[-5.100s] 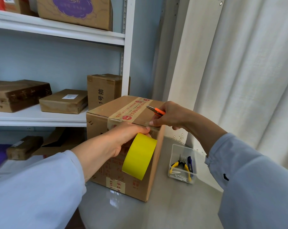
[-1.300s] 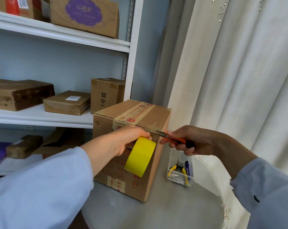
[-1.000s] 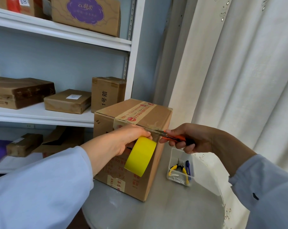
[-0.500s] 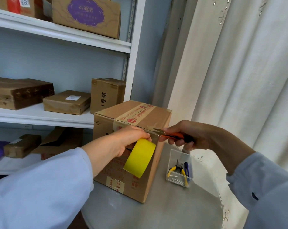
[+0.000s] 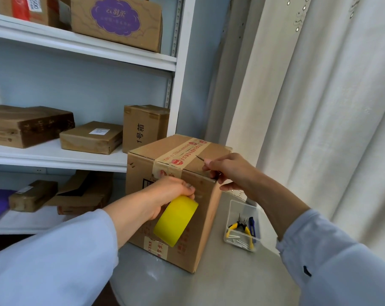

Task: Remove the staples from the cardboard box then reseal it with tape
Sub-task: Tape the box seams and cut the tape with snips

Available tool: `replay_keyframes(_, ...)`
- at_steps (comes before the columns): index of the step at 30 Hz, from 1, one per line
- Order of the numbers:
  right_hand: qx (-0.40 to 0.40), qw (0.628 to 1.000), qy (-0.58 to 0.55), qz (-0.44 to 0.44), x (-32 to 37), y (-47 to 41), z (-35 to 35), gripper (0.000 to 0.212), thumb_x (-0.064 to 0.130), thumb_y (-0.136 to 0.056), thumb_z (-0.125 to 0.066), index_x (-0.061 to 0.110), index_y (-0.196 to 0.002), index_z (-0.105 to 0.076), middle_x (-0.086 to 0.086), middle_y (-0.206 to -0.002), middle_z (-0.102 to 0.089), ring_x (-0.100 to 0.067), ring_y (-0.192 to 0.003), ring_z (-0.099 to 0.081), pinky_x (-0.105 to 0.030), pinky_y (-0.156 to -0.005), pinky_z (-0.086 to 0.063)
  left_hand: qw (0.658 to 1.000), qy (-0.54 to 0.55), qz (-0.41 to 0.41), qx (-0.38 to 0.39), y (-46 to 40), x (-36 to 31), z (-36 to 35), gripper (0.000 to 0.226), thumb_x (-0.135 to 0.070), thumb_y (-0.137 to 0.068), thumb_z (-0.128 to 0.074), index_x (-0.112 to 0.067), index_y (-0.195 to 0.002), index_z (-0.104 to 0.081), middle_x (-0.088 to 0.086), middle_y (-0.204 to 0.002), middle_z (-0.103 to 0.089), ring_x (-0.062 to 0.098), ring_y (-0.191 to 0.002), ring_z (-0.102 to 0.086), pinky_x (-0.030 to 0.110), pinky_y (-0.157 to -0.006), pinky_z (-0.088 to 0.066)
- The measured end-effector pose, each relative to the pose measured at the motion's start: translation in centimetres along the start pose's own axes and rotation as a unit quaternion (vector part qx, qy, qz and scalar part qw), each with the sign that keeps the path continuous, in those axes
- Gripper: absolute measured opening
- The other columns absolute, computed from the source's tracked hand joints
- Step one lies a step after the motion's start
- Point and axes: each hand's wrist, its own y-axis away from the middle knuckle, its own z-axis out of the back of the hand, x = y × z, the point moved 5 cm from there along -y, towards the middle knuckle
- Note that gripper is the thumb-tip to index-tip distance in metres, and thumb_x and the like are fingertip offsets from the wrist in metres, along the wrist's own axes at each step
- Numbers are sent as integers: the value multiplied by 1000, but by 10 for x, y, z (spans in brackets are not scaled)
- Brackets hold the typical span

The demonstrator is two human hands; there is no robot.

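Yellow tape roll (image 5: 175,219) gripped by left hand (image 5: 165,196), right hand (image 5: 228,173) pinching thin blade, matte cardboard box (image 5: 206,215).

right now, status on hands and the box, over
Left hand grips yellow tape roll against box front. Right hand holds thin metal tool at top edge. Printed tape across top. Nothing blocking.

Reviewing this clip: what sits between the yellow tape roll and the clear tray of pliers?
In the head view, the cardboard box's near corner stands between the yellow tape roll and clear tray, then bare tabletop.
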Motion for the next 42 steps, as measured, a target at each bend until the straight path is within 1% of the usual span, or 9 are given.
replay_keyframes(3, 2, 999, 36, 9, 3, -1, 1, 30, 32, -93, -57, 6, -104, -68, 0, -75, -58, -9, -61, -49, -21, -56, -41, 997, -55, -41, -19, 3, 1, 4, 20, -25, -91, -62, -13, -76, -67, 0, -74, -63, 13, -73, -55, 23, -61, -39)
replay_keyframes(7, 3, 999, 50, 20, 12, -3, -1, 26, 32, -93, -58, 10, -101, -69, -2, -76, -65, -9, -62, -51, -22, -55, -37, 984, -96, -129, -72, 6, -14, 6, 25, -28, -89, -64, -4, -83, -71, 6, -79, -61, 16, -79, -54, 26, -69, -37)
replay_keyframes(16, 20, 997, 44, 60, 26, -3, -11, 27, 29, -93, -59, 10, -110, -68, 2, -110, -64, -8, -93, -57, -16, -72, -44, 988, -90, -120, -33, 13, -5, 0, 21, -28, -90, -62, -12, -84, -74, -14, -83, -60, -4, -77, -51, 9, -59, -41)
replay_keyframes(18, 16, 996, 59, 73, 26, -3, -11, 27, 30, -93, -58, 9, -106, -69, 0, -112, -64, -11, -98, -59, -18, -76, -46, 989, -75, -121, -26, 13, -4, -1, 21, -29, -91, -61, -13, -85, -74, -11, -86, -63, 3, -80, -56, 16, -60, -42)
replay_keyframes(24, -18, 996, 11, 89, 18, 5, 7, 26, 28, -94, -57, 8, -106, -67, -1, -83, -68, -8, -61, -57, -18, -56, -42, 987, -95, -127, -5, 12, 2, -7, 9, -24, -86, -68, -18, -91, -72, -11, -95, -64, 8, -82, -57, 16, -52, -43)
replay_keyframes(29, 159, 987, 2, 12, -16, 24, 21, 31, 27, -99, -47, 2, -111, -61, -14, -91, -71, -13, -63, -57, -21, -51, -38, 984, -92, -149, -14, 13, 4, -11, 7, -22, -88, -67, -18, -88, -72, -8, -104, -66, 10, -98, -57, 21, -65, -47)
replay_keyframes(32, 135, 989, 59, -11, -35, 30, 31, 26, 19, -102, -40, 5, -108, -61, -13, -92, -73, -12, -62, -61, -21, -52, -42, 985, -87, -151, -1, 16, 2, -21, 12, -23, -89, -65, -14, -94, -71, -4, -107, -64, 8, -87, -57, 14, -51, -46)
replay_keyframes(37, 167, 981, 98, -21, -54, 38, 20, 25, 17, -102, -39, 8, -103, -63, -9, -94, -71, -14, -69, -65, -25, -58, -47, 983, -92, -156, 5, 18, 0, -40, 17, -24, -89, -64, -9, -96, -70, 10, -107, -66, 9, -71, -53, 15, -46, -40)
replay_keyframes(42, 165, 981, 105, 9, -59, 42, 15, 25, 29, -99, -48, 9, -96, -62, -12, -89, -70, -10, -61, -59, -25, -55, -43, 983, -107, -145, -28, 11, 6, -52, 25, -28, -88, -65, -4, -91, -69, 9, -87, -64, 12, -72, -50, 24, -57, -37)
